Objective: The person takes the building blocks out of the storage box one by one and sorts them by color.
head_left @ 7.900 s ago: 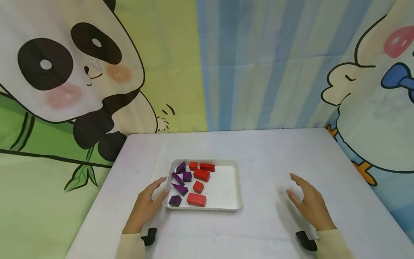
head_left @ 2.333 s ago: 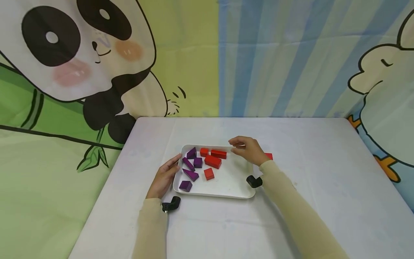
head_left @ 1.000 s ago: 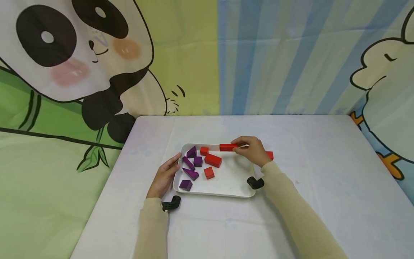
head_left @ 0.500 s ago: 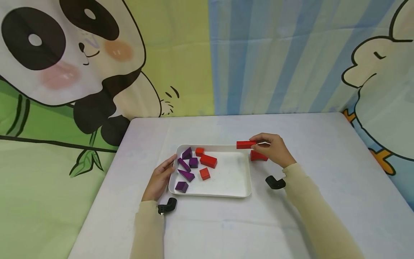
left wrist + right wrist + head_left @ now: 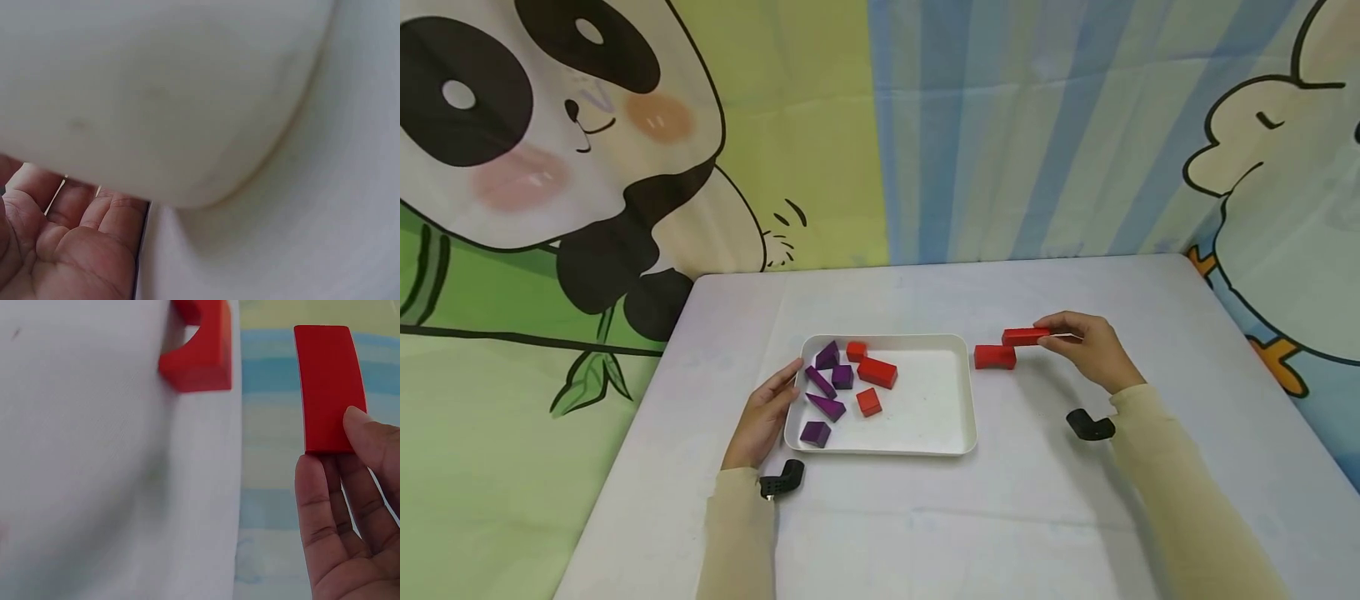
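Note:
My right hand (image 5: 1093, 348) pinches a flat red rectangular block (image 5: 1024, 337) between thumb and fingers, above the table to the right of the tray. The block (image 5: 328, 390) stands out beyond the fingertips in the right wrist view. Just left of it is a red block with an arched cut-out (image 5: 206, 359), lying on the table. My left hand (image 5: 760, 421) rests against the left side of the white tray (image 5: 928, 454), its fingers fairly straight. In the left wrist view the tray wall hides the left fingertips.
Several purple blocks (image 5: 827, 407) lie along the tray's left side, beside red blocks (image 5: 877, 372). The tray's right half shows bare white. A white cloth covers the table (image 5: 865, 542), and a printed curtain (image 5: 1037, 125) hangs behind it.
My right hand has taken the arched block, then the flat red block, out of the tray, and has carried the flat one rightward past the arched block. The left hand has come against the tray.

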Available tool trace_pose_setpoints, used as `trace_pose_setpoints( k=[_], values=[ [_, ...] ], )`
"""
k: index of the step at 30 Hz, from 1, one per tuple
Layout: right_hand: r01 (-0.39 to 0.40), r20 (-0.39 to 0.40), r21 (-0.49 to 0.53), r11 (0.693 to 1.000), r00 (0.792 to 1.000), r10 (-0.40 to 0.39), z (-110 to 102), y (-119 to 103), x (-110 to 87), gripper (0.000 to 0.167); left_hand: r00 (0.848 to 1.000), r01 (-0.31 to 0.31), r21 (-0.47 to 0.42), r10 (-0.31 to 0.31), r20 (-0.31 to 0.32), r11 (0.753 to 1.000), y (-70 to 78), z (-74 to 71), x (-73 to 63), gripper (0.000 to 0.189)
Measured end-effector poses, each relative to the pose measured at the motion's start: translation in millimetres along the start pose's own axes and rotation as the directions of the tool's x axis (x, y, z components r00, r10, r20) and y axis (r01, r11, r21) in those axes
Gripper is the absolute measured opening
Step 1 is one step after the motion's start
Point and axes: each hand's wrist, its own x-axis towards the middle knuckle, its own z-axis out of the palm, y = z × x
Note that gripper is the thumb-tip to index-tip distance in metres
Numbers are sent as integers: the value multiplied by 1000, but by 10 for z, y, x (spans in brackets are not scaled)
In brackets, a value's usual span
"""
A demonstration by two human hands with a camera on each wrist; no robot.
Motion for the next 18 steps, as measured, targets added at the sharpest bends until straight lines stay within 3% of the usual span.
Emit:
trace_pose_setpoints(
  k=[11, 18],
  values=[
    [-81, 9, -80, 994, 997, 82, -53, 336, -23, 31, 1000, 0, 5, 0, -2, 1000, -6, -23, -1, 58],
    [-134, 27, -66, 989, 990, 136, -11, 474, -22, 31, 1000, 0, 1, 0, 4, 1000, 3, -3, -1, 58]
  ],
)
